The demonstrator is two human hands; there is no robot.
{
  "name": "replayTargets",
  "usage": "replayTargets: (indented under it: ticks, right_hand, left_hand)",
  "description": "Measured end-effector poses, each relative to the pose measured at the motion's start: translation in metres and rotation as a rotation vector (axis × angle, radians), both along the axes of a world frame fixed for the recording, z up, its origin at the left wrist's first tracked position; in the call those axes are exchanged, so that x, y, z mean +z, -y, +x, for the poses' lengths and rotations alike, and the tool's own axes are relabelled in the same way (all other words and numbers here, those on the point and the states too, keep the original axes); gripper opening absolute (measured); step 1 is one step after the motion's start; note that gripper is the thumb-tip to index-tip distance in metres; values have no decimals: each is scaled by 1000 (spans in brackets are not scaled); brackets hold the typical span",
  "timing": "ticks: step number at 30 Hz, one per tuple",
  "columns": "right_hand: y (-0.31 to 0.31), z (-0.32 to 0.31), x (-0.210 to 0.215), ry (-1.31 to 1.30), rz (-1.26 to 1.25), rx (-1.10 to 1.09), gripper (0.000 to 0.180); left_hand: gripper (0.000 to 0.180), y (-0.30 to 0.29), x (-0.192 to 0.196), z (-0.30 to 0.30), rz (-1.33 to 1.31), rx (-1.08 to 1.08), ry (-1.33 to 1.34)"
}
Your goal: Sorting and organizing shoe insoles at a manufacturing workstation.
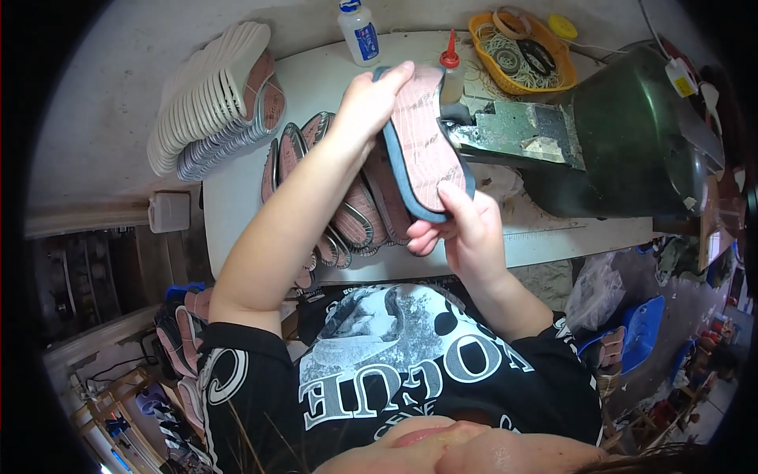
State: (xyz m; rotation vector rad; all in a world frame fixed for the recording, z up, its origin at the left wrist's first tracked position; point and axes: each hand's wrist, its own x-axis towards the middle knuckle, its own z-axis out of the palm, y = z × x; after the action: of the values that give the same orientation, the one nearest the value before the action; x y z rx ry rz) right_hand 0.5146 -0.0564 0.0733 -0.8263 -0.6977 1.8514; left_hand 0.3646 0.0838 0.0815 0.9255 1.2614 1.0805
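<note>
A shoe sole (427, 146) with a pink insole face and a dark blue-grey rim is held up over the table, in front of the green sewing machine's arm (517, 130). Around its upper end close the fingers of my left hand (374, 99). My right hand (470, 229) pinches the lower end, thumb on the pink face and fingers underneath. Below my left forearm lies a row of similar pink soles (359, 215) with dark, stitched-looking edges, partly hidden by the arm.
White soles (201, 99) are stacked at the back left, pinkish ones behind. A white bottle (359, 33), a red-tipped glue bottle (451, 67) and a yellow basket (527, 77) of cord and tape rolls stand along the back. The machine's bulky green body (632, 130) fills the right side.
</note>
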Motion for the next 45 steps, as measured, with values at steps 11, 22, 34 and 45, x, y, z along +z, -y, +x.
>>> replayTargets:
  ticks: [11,22,34,45]
  right_hand:
    - [-32,-19,4,40,10,-64,38]
    - [-31,-20,25,25,-133,-39,37]
    - [-39,-2,25,4,-198,-22,35]
    - [-62,-1,4,84,-98,12,30]
  left_hand:
    - [55,-54,43,-35,922,-1031,-974]
    - [45,-60,79,-25,595,-1317,-1164]
    - [35,-10,73,-37,425,-1130,-1031]
    - [40,8,46,-39,-38,-861,-808]
